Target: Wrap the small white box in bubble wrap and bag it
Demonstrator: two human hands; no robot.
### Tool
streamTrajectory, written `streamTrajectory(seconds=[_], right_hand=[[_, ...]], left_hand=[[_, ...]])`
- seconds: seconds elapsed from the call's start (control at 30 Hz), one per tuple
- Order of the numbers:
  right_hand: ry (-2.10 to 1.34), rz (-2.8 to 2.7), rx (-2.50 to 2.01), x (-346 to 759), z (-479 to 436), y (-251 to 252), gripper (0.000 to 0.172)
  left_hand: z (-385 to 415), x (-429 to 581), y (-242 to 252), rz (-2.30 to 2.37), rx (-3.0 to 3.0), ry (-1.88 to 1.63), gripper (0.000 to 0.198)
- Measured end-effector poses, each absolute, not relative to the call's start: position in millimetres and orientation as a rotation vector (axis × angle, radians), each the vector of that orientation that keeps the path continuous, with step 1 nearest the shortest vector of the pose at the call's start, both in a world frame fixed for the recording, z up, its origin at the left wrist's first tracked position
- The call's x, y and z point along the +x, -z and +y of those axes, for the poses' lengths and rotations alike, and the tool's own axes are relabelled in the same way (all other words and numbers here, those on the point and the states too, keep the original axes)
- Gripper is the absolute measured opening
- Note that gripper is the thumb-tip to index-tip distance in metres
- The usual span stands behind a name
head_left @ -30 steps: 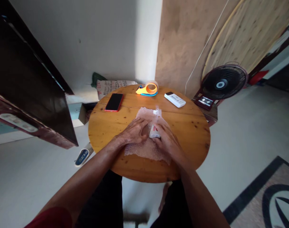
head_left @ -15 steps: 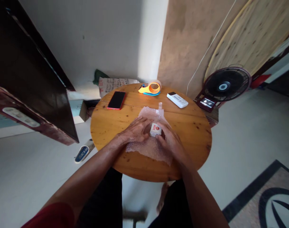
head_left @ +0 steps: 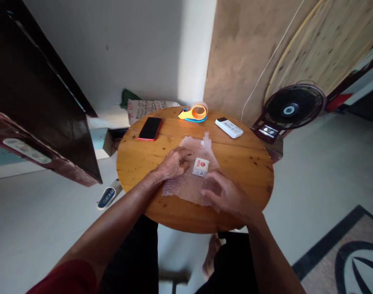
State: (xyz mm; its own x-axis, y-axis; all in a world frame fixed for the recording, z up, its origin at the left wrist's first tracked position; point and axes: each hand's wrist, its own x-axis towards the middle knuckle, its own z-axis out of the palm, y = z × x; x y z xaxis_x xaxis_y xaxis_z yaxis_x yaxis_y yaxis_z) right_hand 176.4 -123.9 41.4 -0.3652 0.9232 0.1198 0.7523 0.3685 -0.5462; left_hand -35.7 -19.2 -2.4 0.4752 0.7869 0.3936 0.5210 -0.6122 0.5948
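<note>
One small box (head_left: 200, 167), just released, is being left seemingly positioned on the bubble wrap (head_left: 186, 190), while the right hand (head_left: 225, 191) is being held wide-fingered beside it and the left hand (head_left: 174, 163) is being curled over the wrap, grip indiscernible.

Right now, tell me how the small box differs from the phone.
The small box is pale with red print, while the phone has a dark screen and red edge. The box is chunky; the phone is flat. The box sits on bubble wrap; the phone lies directly on the table. Both show some red.
</note>
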Motion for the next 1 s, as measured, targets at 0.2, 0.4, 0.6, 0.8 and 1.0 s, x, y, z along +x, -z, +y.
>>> streamTrajectory(seconds=[0.2, 0.4, 0.6, 0.8, 1.0], right_hand=[[-0.402, -2.470, -1.403, 166, -139, -37, 0.019], [-0.412, -2.244, -1.407, 171, -127, -38, 0.019], [-0.313, -2.034, -1.496, 168, -106, -44, 0.018], [-0.186, -2.007, -1.544, 160, -82, -39, 0.020], [-0.161, -1.989, -1.628, 164, -73, -33, 0.020]], left_hand=[[-19, -36, 4, 1.011, 2.215, -0.971, 0.038], [-28, -30, -9, 0.849, 1.817, -0.836, 0.040], [-30, -46, -28, 0.831, 1.669, -0.901, 0.059], [-31, -42, -29, 0.940, 1.740, -0.851, 0.054], [-25, -24, -5, 0.858, 1.518, -0.919, 0.037]])
